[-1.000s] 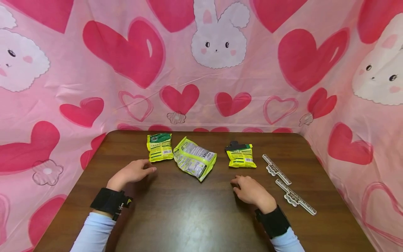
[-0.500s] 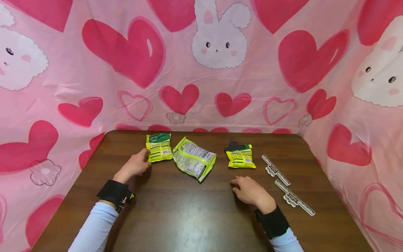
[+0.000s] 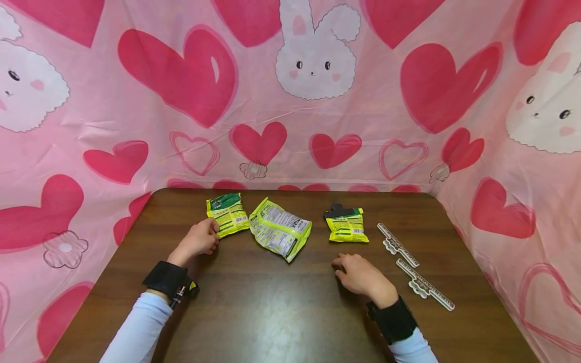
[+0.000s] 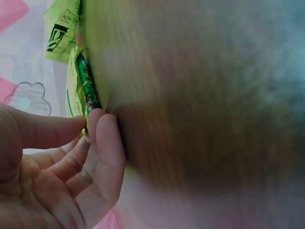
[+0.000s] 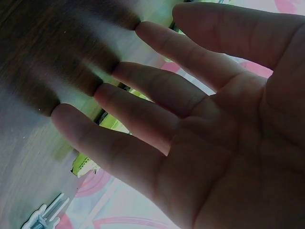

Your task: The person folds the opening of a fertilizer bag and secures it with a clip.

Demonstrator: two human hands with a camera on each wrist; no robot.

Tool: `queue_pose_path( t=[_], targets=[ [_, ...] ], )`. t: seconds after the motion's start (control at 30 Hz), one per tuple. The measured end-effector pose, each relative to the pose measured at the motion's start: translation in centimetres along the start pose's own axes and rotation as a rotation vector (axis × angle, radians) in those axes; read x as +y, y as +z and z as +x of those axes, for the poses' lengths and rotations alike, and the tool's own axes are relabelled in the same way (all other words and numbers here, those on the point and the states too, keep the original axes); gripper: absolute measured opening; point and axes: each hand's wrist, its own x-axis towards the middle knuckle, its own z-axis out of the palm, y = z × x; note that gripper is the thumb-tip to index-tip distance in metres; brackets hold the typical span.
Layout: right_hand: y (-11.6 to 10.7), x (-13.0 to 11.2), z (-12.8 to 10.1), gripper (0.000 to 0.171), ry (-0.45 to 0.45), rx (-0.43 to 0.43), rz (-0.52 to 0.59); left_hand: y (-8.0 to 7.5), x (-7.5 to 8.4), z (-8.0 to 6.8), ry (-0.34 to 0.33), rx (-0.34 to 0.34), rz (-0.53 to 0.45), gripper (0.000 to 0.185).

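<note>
Glossy dark wood table (image 3: 281, 312): left hand (image 3: 198, 240) fingers pinch crinkly green packet (image 3: 227, 214); right hand (image 3: 360, 275) rests relaxed.

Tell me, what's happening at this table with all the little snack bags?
A person sits at a dark wooden table with three yellow-green packets and two white sealing clips. Their left hand pinches the near corner of the leftmost packet, which looks tilted up at that corner. The right hand rests open on the table, holding nothing. The middle packet lies untouched, and the right packet already has a black clip on its top.
</note>
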Motion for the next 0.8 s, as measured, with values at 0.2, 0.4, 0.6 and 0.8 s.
queue_pose_path(
  t=[0.2, 0.4, 0.6, 0.8],
  targets=[
    [0.1, 0.0, 0.0, 0.026, -0.012, 0.008, 0.008, 0.6, 0.0, -0.5, 0.009, -0.020, 0.013, 0.017],
    [0.1, 0.0, -0.1, 0.026, -0.016, 0.004, 0.008, 1.5, 0.4, -1.3, 0.017, -0.029, 0.025, 0.015],
    [0.0, 0.0, 0.0, 0.026, -0.011, -0.002, 0.007, 2.4, 1.3, -2.1, 0.034, -0.054, 0.049, 0.014],
    [0.0, 0.0, 0.1, 0.027, -0.010, -0.004, 0.012, 2.0, 0.7, -2.6, -0.009, 0.093, 0.114, 0.033]
  ],
)
